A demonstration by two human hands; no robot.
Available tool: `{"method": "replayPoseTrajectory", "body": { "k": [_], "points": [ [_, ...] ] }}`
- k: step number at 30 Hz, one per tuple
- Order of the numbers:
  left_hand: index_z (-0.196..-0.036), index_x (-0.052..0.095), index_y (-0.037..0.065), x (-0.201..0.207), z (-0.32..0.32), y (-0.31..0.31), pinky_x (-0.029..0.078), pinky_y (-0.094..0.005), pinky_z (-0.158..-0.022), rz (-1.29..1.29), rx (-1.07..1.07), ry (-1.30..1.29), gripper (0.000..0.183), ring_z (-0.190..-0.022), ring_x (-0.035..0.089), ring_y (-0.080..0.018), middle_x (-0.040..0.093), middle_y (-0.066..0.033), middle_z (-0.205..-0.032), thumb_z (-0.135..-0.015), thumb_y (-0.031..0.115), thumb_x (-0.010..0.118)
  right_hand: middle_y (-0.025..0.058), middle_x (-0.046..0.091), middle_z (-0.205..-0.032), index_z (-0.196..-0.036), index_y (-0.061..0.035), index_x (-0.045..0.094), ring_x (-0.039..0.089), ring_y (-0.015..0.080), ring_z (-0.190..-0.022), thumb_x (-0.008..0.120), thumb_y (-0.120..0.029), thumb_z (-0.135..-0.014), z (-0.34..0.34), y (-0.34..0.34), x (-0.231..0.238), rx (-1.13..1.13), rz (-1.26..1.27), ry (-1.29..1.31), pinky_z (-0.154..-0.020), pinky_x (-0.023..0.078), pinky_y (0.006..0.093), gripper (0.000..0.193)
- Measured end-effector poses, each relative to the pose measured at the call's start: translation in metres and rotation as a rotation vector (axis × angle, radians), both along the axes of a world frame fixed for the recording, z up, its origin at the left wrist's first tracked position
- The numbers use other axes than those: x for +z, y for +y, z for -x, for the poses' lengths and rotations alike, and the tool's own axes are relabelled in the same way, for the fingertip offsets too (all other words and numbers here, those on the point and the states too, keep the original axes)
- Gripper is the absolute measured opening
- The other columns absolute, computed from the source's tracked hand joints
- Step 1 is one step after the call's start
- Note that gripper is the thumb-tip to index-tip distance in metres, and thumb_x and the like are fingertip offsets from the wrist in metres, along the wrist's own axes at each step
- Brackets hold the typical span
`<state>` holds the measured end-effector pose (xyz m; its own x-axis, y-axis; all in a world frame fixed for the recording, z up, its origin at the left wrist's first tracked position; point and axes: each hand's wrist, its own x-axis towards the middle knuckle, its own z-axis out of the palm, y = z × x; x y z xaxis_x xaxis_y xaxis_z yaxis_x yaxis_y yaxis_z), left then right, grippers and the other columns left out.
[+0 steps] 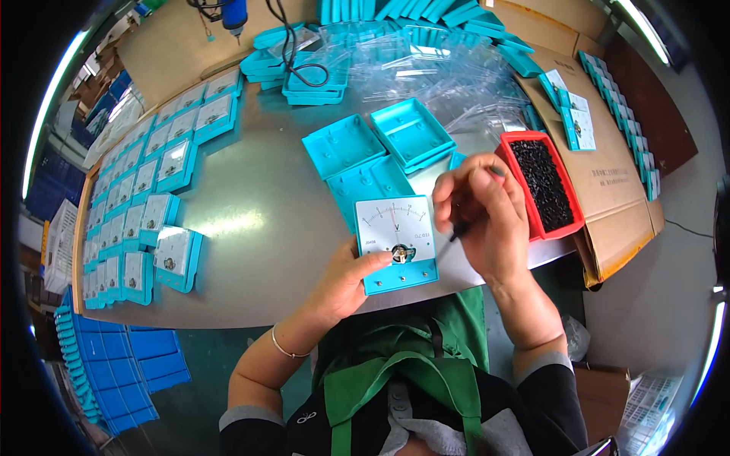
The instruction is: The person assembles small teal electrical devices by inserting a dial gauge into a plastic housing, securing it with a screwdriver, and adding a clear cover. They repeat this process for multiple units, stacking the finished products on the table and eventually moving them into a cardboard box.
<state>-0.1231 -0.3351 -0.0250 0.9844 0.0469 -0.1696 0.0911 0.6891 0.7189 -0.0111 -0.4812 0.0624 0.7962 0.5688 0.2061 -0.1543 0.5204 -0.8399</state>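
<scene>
The left hand [339, 286] grips the meter [395, 234] by its edge; the right hand [494, 222], just beside it, curls round a blurred dark object [459, 230]. Best hold the meter steady, thumb [370, 264] clear of the exposed mechanism [401, 254].

My left hand [338, 285] grips a teal-edged meter [393, 228], thumb over its white face. Just right of the meter, my right hand [490, 216] curls around a blurred dark object [459, 230]. Farther right of the meter, a red tray [564, 182] holds black pieces [541, 186]; beyond the meter lie open teal cases [346, 146].
</scene>
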Motion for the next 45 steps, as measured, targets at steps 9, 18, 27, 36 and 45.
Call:
{"method": "replayPoseTrajectory", "body": {
  "k": [9,18,27,36,45],
  "points": [
    [-0.118,0.048,-0.001,0.001,0.000,-0.019,0.049,-0.0361,-0.087,0.054,-0.046,0.072,0.043,-0.097,0.061,-0.0187,0.060,-0.0101,-0.108,-0.079,0.002,0.064,0.0001,0.037,-0.068,-0.095,-0.0084,0.045,0.031,0.0070,-0.052,0.050,-0.019,-0.097,0.007,0.003,-0.032,0.008,-0.243,0.055,-0.044,0.027,0.0219,0.012],
    [-0.116,0.050,-0.001,0.004,0.006,-0.019,0.048,-0.0310,-0.084,-0.237,-0.127,0.023,0.039,-0.095,0.058,-0.0139,0.060,-0.0069,-0.104,-0.081,0.008,0.066,0.0034,0.041,-0.077,-0.103,-0.0062,0.045,0.038,0.0116,-0.062,0.052,-0.018,-0.094,0.007,-0.004,-0.037,0.122,-0.159,0.148,-0.054,0.034,0.0255,0.016],
    [-0.112,0.057,-0.002,-0.003,-0.008,0.011,0.047,-0.0274,-0.077,-0.428,0.045,-0.095,0.036,-0.089,0.058,-0.0099,0.064,-0.0053,-0.100,-0.080,0.007,0.068,0.0022,0.049,-0.074,-0.104,-0.0035,0.051,0.043,0.0094,-0.057,0.053,-0.014,-0.093,-0.038,0.008,-0.007,-0.086,-0.141,-0.052,-0.050,0.034,0.0236,0.015],
    [-0.111,0.057,-0.001,-0.023,-0.033,0.036,0.045,-0.0249,-0.070,-0.427,0.231,-0.056,0.039,-0.081,0.056,-0.0095,0.063,-0.0048,-0.097,-0.078,0.015,0.070,0.0140,0.055,-0.101,-0.082,-0.0102,0.065,0.066,0.0320,-0.079,0.062,-0.011,-0.076,-0.193,0.029,-0.074,-0.454,1.510,-1.411,-0.066,0.054,0.0428,0.007],
    [-0.117,0.053,-0.002,-0.027,-0.023,0.037,0.051,-0.0312,-0.076,-0.371,0.273,-0.101,0.044,-0.091,0.060,-0.0142,0.062,-0.0079,-0.105,-0.080,0.014,0.069,0.0107,0.061,-0.087,-0.083,-0.0067,0.064,0.064,0.0260,-0.077,0.062,-0.010,-0.073,-0.191,0.020,-0.051,-0.668,1.097,-1.686,-0.060,0.053,0.0357,0.010]
  ]
}}
